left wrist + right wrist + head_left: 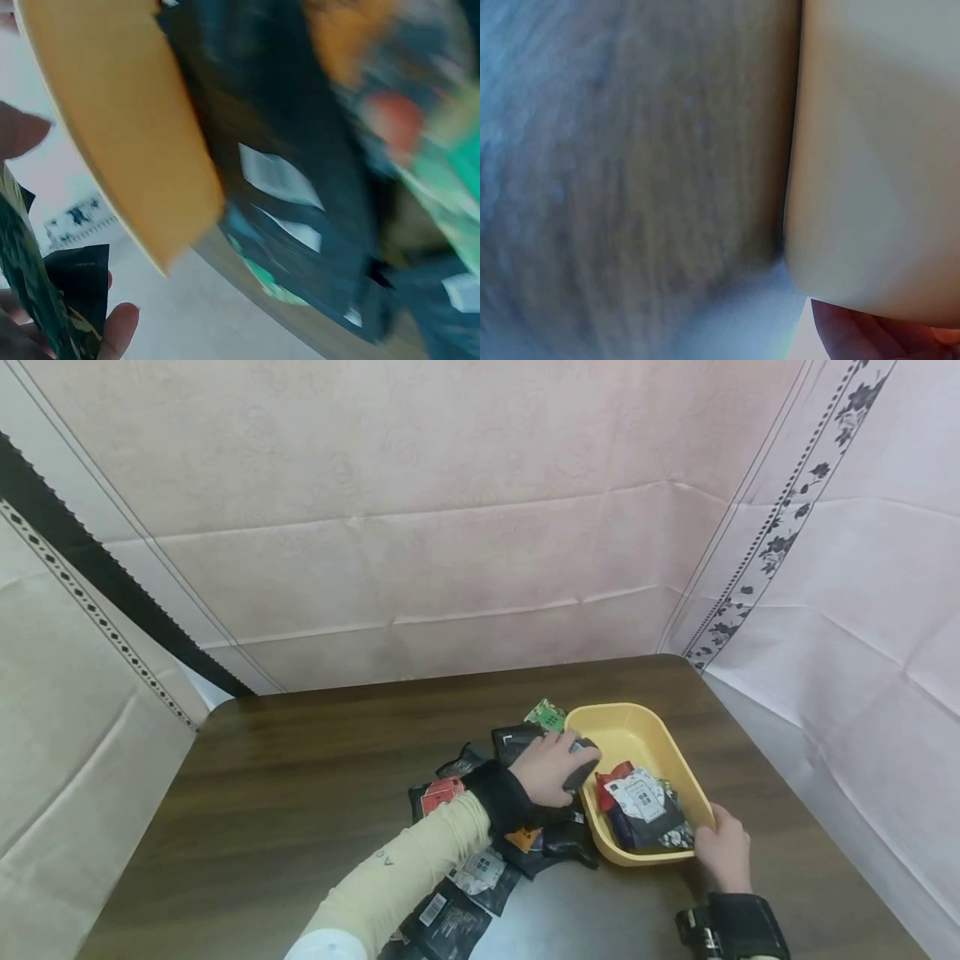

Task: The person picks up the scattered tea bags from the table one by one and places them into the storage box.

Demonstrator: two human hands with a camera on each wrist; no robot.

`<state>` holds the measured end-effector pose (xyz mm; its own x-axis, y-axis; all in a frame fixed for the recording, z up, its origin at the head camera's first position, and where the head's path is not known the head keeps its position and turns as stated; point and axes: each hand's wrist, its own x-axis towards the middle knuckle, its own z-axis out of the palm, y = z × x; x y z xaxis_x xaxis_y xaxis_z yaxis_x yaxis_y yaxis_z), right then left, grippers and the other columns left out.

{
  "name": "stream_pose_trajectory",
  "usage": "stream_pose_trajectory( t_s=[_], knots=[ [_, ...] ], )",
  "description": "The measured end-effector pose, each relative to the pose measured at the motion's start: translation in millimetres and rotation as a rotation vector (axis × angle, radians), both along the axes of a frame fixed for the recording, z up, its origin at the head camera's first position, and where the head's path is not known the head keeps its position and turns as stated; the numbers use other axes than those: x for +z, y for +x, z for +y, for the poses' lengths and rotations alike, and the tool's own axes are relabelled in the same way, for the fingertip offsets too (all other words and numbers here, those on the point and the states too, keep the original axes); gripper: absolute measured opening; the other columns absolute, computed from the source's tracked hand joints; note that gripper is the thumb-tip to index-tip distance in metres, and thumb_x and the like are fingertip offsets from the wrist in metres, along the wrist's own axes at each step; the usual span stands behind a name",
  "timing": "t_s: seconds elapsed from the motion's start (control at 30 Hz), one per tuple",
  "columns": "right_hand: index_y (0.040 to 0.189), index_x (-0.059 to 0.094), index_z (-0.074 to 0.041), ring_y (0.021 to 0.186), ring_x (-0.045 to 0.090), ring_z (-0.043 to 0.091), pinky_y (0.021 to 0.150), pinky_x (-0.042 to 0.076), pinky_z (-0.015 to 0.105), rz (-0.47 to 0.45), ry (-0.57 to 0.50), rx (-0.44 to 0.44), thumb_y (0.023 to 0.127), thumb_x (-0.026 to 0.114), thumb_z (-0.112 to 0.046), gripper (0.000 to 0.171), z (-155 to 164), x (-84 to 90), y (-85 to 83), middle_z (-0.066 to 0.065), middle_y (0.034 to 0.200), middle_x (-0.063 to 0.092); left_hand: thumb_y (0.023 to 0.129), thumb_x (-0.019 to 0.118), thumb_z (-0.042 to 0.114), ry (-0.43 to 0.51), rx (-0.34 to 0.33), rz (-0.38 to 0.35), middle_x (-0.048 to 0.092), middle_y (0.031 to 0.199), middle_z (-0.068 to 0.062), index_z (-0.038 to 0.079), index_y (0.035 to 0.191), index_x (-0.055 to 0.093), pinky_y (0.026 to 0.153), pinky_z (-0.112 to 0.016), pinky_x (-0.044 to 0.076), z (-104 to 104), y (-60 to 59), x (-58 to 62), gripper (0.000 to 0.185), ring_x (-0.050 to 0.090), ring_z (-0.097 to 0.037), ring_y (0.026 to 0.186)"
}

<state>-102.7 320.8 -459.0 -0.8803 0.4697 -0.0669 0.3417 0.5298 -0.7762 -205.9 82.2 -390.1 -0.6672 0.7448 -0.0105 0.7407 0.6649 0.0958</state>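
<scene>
Left hand (pixel 551 768) grips a dark foil packet (pixel 581 768) right over the near-left rim of the yellow plastic tub (pixel 637 735), while right hand (pixel 723 852) clasps its near-right corner.

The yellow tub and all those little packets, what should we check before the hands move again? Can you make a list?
1. Left hand has a packet: ok, it grips a dark packet at the tub's near-left rim.
2. Right hand steadies the yellow tub: ok, it holds the near right corner.
3. Room in the tub: ok, a few packets lie at the near end and the far end is bare.
4. Tub flat on the table: cannot tell, the wrist views are blurred.
5. More packets within reach: ok, a pile lies left of the tub, under the left arm.
</scene>
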Motion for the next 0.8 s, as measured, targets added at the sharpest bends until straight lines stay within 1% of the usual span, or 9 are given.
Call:
stream_pose_trajectory(
  t_s=[0.13, 0.27, 0.4, 0.57, 0.67, 0.8],
  knots=[
    [0.125, 0.038, 0.016, 0.100, 0.047, 0.049, 0.081, 0.038, 0.057, -0.013, -0.006, -0.007, 0.081, 0.031, 0.003, 0.047, 0, 0.4, -0.1, 0.039, 0.114, 0.045, 0.072, 0.074, 0.036, 0.005, -0.055, -0.018, 0.037, 0.131, 0.000, 0.033, 0.136, 0.037, 0.094, -0.032, 0.036, 21, 5.8, 2.9, 0.074, 0.040, -0.016, 0.111],
    [0.127, 0.036, 0.016, 0.103, 0.045, 0.049, 0.083, 0.038, 0.058, -0.029, -0.018, -0.012, 0.082, 0.031, 0.003, 0.047, 0, -0.4, -1.3, 0.039, 0.116, 0.044, 0.071, 0.075, 0.039, 0.018, -0.086, -0.025, 0.037, 0.130, 0.002, 0.033, 0.136, 0.035, 0.090, -0.027, 0.036, 39, 11.4, 2.1, 0.077, 0.040, -0.012, 0.108],
    [0.128, 0.036, 0.016, 0.103, 0.045, 0.049, 0.084, 0.037, 0.058, -0.035, -0.031, -0.007, 0.083, 0.031, 0.003, 0.047, 0, -1.3, -1.6, 0.039, 0.117, 0.043, 0.068, 0.076, 0.044, 0.027, -0.107, -0.010, 0.038, 0.128, 0.005, 0.032, 0.137, 0.033, 0.086, -0.023, 0.036, 55, 17.0, -2.0, 0.082, 0.040, -0.009, 0.106],
    [0.125, 0.040, 0.015, 0.098, 0.048, 0.047, 0.080, 0.038, 0.057, 0.004, -0.003, -0.005, 0.082, 0.033, 0.003, 0.045, 0, -1.6, -0.2, 0.039, 0.113, 0.046, 0.065, 0.075, 0.051, 0.021, -0.142, 0.028, 0.039, 0.127, 0.005, 0.032, 0.137, 0.032, 0.083, -0.022, 0.038, 71, 23.4, -7.6, 0.086, 0.040, -0.009, 0.106],
    [0.123, 0.042, 0.015, 0.096, 0.049, 0.047, 0.078, 0.039, 0.056, 0.021, 0.010, -0.004, 0.081, 0.034, 0.003, 0.044, 0, -1.4, 0.0, 0.038, 0.111, 0.048, 0.064, 0.074, 0.055, 0.003, -0.158, 0.037, 0.037, 0.130, 0.004, 0.032, 0.138, 0.031, 0.085, -0.022, 0.038, 77, 26.8, -10.7, 0.089, 0.039, -0.009, 0.109],
    [0.124, 0.041, 0.016, 0.097, 0.049, 0.048, 0.079, 0.039, 0.057, 0.022, 0.004, 0.000, 0.082, 0.033, 0.004, 0.045, 0, -0.3, -0.2, 0.039, 0.112, 0.047, 0.063, 0.068, 0.065, -0.045, -0.155, 0.023, 0.032, 0.137, 0.005, 0.033, 0.140, 0.025, 0.092, -0.026, 0.035, 81, 31.4, -12.9, 0.094, 0.034, -0.010, 0.117]
  ],
)
